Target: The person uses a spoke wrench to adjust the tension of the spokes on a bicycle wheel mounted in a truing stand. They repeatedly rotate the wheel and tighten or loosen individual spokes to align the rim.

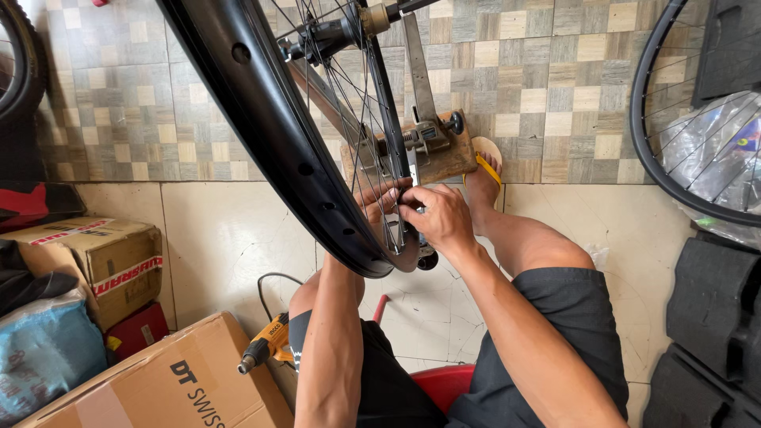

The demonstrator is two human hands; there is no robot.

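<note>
A black bicycle wheel rim (261, 111) with thin spokes (349, 95) stands in a metal truing stand (420, 95) on a wooden base (448, 154). My left hand (379, 200) reaches through the spokes at the bottom of the rim, partly hidden behind it. My right hand (436, 215) pinches a small dark tool at a spoke end, fingertips meeting those of the left hand. The black hub (325, 36) sits at the top.
Cardboard boxes (170, 384) (95, 254) lie at left, with a yellow power drill (265, 342) beside my knee. Another wheel (666, 127) leans at right, above black foam blocks (709, 301). A red stool edge (440, 384) shows below me. My sandalled foot (485, 178) rests by the stand.
</note>
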